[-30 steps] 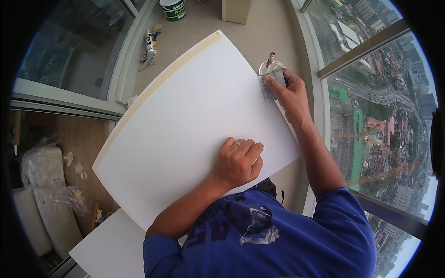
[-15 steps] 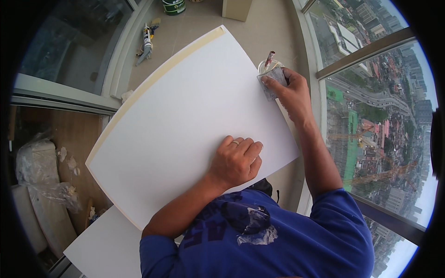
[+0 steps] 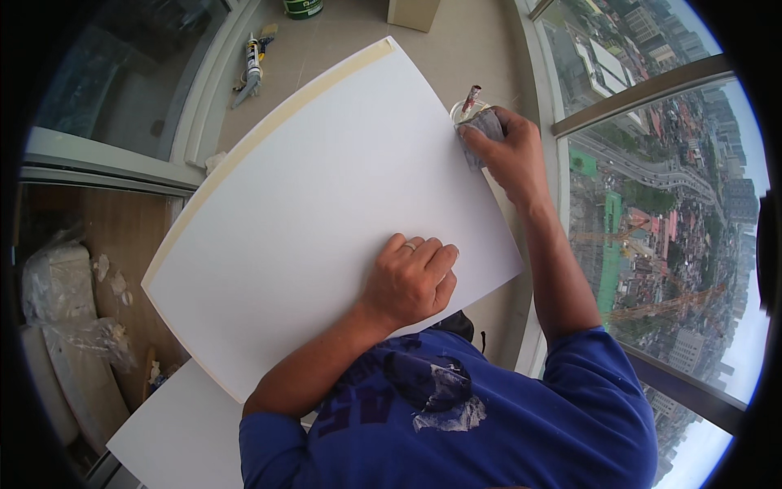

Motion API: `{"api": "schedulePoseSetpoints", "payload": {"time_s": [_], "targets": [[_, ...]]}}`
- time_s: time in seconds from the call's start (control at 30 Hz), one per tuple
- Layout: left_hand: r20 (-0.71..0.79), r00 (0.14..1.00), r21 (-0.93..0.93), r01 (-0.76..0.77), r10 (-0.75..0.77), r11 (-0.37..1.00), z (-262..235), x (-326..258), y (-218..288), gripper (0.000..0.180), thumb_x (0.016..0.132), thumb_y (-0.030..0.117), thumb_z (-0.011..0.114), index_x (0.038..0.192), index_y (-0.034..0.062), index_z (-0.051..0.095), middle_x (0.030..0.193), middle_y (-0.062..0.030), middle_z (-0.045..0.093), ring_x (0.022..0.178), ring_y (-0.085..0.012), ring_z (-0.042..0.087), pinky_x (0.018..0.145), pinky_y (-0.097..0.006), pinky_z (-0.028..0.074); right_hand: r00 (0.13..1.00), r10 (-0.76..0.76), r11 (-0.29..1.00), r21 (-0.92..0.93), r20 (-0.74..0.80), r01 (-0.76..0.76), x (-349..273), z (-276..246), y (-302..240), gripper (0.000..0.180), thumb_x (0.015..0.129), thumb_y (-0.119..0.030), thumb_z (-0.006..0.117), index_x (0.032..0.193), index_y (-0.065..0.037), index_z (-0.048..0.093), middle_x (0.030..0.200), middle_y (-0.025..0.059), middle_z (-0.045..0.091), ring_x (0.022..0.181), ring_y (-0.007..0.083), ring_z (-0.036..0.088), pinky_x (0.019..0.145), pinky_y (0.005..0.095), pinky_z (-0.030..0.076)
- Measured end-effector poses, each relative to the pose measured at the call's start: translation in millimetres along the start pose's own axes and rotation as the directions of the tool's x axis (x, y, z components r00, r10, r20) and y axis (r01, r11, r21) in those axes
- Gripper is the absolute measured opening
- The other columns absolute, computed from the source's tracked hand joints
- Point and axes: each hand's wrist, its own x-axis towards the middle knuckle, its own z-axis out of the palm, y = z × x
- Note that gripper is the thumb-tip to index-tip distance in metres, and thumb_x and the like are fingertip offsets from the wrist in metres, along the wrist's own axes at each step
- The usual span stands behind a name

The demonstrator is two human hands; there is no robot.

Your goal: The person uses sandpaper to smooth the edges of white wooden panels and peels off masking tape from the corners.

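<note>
A large white panel (image 3: 326,179) lies in front of me, a strip of cream tape (image 3: 269,128) running along its far left edge. My left hand (image 3: 410,281) rests on the panel near my body, fingers curled into a fist and a ring on one of them. At the panel's right edge, my right hand (image 3: 513,155) pinches a folded grey piece that looks like sandpaper (image 3: 482,134) between thumb and fingers. Just behind it is a round clear container (image 3: 459,108), partly hidden, with a stained brush handle (image 3: 471,99) sticking up.
Another white panel (image 3: 183,428) lies lower left. On the tiled floor (image 3: 350,37) are a caulking gun (image 3: 251,69), a green bucket (image 3: 303,8) and a cardboard box (image 3: 414,12). Tall windows (image 3: 652,196) line the right side. Plastic-wrapped pieces (image 3: 61,285) stand at left.
My right hand has moved slightly up and left with the grey piece, which now tilts more. The left fist stays on the panel. The whole view has shifted a little.
</note>
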Motion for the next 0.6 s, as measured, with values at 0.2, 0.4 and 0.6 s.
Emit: {"api": "schedulePoseSetpoints", "payload": {"time_s": [0.2, 0.4, 0.6], "targets": [[-0.001, 1.000, 0.002, 0.001, -0.001, 1.000, 1.8, -0.6, -1.1, 0.013, 0.080, 0.005, 0.066, 0.093, 0.0036, 0.068, 0.072, -0.0047, 0.061, 0.059, -0.0207, 0.057, 0.061, -0.036, 0.041, 0.999, 0.045, 0.998, 0.037, -0.023, -0.044, 19.5, 11.7, -13.1, 0.027, 0.084, -0.019, 0.079, 0.093, 0.005, 0.073, 0.073, 0.0106, 0.072, 0.062, 0.0145, 0.066, 0.061, 0.0315, 0.055], [-0.017, 1.000, -0.015, 0.002, -0.002, 1.000, 0.5, 0.8, -1.6, 0.014, 0.080, 0.005, 0.067, 0.093, 0.0033, 0.068, 0.072, -0.0045, 0.061, 0.058, -0.0204, 0.056, 0.061, -0.036, 0.041, 1.000, 0.014, 0.909, 0.416, -0.020, -0.005, 14.4, 7.7, 20.1, 0.025, 0.088, -0.016, 0.083, 0.096, 0.005, 0.073, 0.083, 0.0082, 0.073, 0.067, 0.0099, 0.065, 0.060, 0.0270, 0.052], [-0.008, 1.000, -0.025, 0.002, -0.002, 1.000, 0.4, 1.3, -1.3, 0.014, 0.079, 0.005, 0.067, 0.093, 0.0031, 0.068, 0.071, -0.0047, 0.061, 0.058, -0.0204, 0.056, 0.061, -0.036, 0.041, 0.991, 0.091, 0.952, 0.282, 0.099, -0.115, -1.5, -1.4, 4.8, 0.023, 0.084, -0.012, 0.082, 0.098, 0.005, 0.073, 0.085, 0.0098, 0.073, 0.070, 0.0125, 0.067, 0.065, 0.0297, 0.055]]}}
